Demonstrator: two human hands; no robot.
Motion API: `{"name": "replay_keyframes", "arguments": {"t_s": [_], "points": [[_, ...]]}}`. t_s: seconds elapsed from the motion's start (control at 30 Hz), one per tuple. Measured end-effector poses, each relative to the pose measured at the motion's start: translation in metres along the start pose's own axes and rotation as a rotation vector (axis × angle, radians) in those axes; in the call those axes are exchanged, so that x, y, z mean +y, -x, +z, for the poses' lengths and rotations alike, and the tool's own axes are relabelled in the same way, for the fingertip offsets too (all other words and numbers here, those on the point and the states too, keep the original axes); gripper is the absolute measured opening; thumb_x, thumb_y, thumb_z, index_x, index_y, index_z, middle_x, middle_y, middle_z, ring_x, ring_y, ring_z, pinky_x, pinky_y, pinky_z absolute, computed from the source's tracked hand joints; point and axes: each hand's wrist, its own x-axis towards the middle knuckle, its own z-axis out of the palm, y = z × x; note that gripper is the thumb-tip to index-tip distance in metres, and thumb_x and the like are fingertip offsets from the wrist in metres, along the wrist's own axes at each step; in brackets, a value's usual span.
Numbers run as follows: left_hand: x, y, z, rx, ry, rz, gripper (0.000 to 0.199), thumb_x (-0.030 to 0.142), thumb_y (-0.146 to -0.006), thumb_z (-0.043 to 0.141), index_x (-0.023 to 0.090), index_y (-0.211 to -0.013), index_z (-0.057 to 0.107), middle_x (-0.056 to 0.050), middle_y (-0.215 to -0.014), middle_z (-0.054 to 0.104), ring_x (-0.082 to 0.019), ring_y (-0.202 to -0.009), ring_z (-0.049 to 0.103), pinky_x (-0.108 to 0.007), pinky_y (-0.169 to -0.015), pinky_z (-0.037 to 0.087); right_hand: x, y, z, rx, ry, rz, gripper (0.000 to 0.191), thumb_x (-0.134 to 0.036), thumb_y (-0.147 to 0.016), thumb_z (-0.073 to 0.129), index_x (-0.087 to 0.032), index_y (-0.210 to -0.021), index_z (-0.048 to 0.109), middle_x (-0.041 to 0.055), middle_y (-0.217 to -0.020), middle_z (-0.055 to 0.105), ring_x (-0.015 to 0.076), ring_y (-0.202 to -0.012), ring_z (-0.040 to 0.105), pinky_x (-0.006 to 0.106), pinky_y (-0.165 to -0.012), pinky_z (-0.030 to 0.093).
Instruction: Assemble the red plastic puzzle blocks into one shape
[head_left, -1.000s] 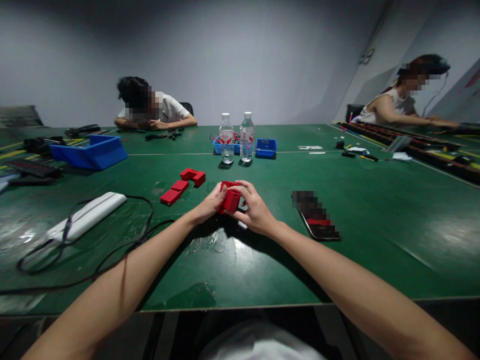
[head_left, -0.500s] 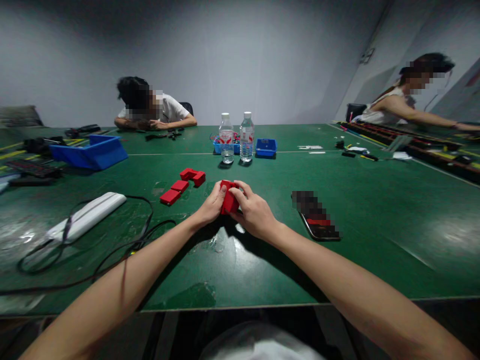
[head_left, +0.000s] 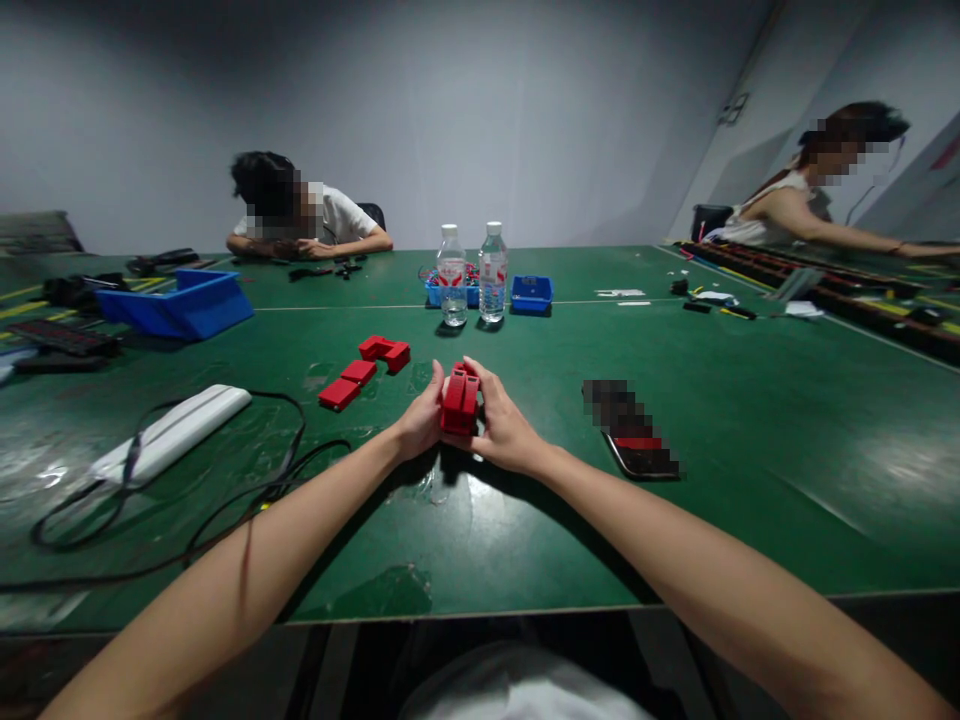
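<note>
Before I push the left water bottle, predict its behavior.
The left water bottle stands tall and narrow, so a high push would probably tip it. Its clear plastic walls may flex; its white cap should limit spills.

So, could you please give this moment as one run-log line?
left hand: touching red block; right hand: holding red block; left side: three red pieces; right side: phone

both bottles (head_left: 452,280) carry labels (head_left: 493,272); print is illegible.

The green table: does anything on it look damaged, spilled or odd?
A wrinkled, shiny patch, perhaps clear tape, mars the green table near its front edge. The black cord loops untidily across the white bar. No spill shows.
</note>
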Motion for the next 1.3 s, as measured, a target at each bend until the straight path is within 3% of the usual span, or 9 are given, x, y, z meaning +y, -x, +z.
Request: {"name": "replay_keyframes", "arguments": {"t_s": [0.1, 0.23, 0.33, 0.47, 0.6, 0.8, 0.97, 1.1, 1.3], "points": [[-0.002, -0.002, -0.001, -0.084, -0.006, 0.07, 0.073, 0.077, -0.076, 0.038, 0.017, -0.109, 0.062, -0.007, -0.089, 0.07, -0.02, -0.083, 0.065, -0.03, -0.076, 0.05, 0.003, 0.001, 0.0, 0.013, 0.028, 0.01, 0.096, -0.026, -0.069, 0.072, -0.025, -0.146, 0.015, 0.0133, -0.14, 0.035, 0.0257, -0.131, 0.037, 0.045, -0.109, 0.034], [-0.005, -0.006, -0.004, -0.061, -0.078, 0.214, 0.068, 0.072, -0.078, 0.044, 0.02, -0.119, 0.058, -0.006, -0.102, 0.069, -0.021, -0.099, 0.063, -0.031, -0.088, 0.047, 0.005, 0.002, 0.002, 0.028, 0.069, 0.082, 0.092, -0.012, -0.069, 0.065, -0.027, -0.146, 0.017, 0.0116, -0.145, 0.028, 0.0254, -0.135, 0.032, 0.044, -0.109, 0.034], [-0.006, -0.007, -0.008, -0.103, -0.129, 0.237, 0.07, 0.073, -0.078, 0.043, 0.021, -0.124, 0.054, -0.007, -0.11, 0.067, -0.023, -0.107, 0.06, -0.034, -0.092, 0.046, 0.009, 0.002, 0.003, 0.034, 0.08, 0.117, 0.094, -0.009, -0.068, 0.063, -0.029, -0.147, 0.015, 0.0106, -0.148, 0.025, 0.0261, -0.139, 0.024, 0.047, -0.111, 0.031], [-0.003, -0.008, -0.01, -0.077, -0.183, 0.272, 0.063, 0.064, -0.08, 0.051, 0.02, -0.125, 0.052, -0.008, -0.118, 0.063, -0.023, -0.11, 0.058, -0.034, -0.096, 0.044, 0.011, 0.002, 0.001, 0.016, 0.071, 0.1, 0.094, -0.013, -0.07, 0.066, -0.027, -0.147, 0.014, 0.0117, -0.149, 0.025, 0.0259, -0.142, 0.019, 0.049, -0.113, 0.027], [-0.002, -0.01, -0.012, 0.008, -0.188, 0.274, 0.062, 0.052, -0.078, 0.062, 0.018, -0.127, 0.044, -0.008, -0.117, 0.061, -0.02, -0.1, 0.062, -0.034, -0.091, 0.047, 0.006, 0.0, -0.002, -0.008, 0.033, 0.095, 0.095, -0.028, -0.069, 0.073, -0.024, -0.146, 0.018, 0.0138, -0.15, 0.024, 0.0279, -0.142, 0.018, 0.05, -0.113, 0.027], [-0.006, -0.014, -0.019, 0.046, -0.206, 0.265, 0.06, 0.046, -0.079, 0.064, 0.017, -0.126, 0.042, -0.008, -0.111, 0.064, -0.019, -0.095, 0.063, -0.034, -0.089, 0.046, 0.0, -0.002, 0.0, 0.068, -0.214, 0.308, 0.077, -0.042, -0.082, 0.061, -0.024, -0.146, 0.021, 0.0143, -0.146, 0.032, 0.0267, -0.13, 0.041, 0.048, -0.103, 0.041], [-0.003, -0.013, -0.019, 0.0, -0.192, 0.235, 0.058, 0.039, -0.071, 0.072, 0.013, -0.119, 0.052, -0.011, -0.106, 0.066, -0.022, -0.095, 0.063, -0.036, -0.089, 0.046, 0.005, -0.001, 0.005, 0.064, -0.436, 0.496, 0.085, -0.044, -0.077, 0.066, -0.024, -0.145, 0.02, 0.0139, -0.138, 0.045, 0.0224, -0.109, 0.06, 0.041, -0.093, 0.05], [0.0, -0.011, -0.018, 0.019, -0.236, 0.271, 0.051, 0.04, -0.07, 0.072, 0.013, -0.111, 0.057, -0.009, -0.101, 0.067, -0.02, -0.091, 0.063, -0.035, -0.085, 0.046, 0.007, -0.002, 0.004, 0.0, -0.546, 0.483, 0.086, -0.037, -0.075, 0.069, -0.024, -0.144, 0.02, 0.011, -0.127, 0.056, 0.0208, -0.106, 0.062, 0.04, -0.093, 0.05], [0.008, -0.006, -0.015, 0.071, -0.351, 0.245, 0.057, 0.043, -0.063, 0.076, 0.012, -0.107, 0.057, -0.008, -0.096, 0.067, -0.021, -0.086, 0.064, -0.035, -0.081, 0.047, 0.005, -0.006, -0.001, -0.064, -0.633, 0.449, 0.08, -0.032, -0.076, 0.068, -0.024, -0.142, 0.023, 0.0107, -0.129, 0.056, 0.0206, -0.108, 0.062, 0.037, -0.089, 0.053]]}}
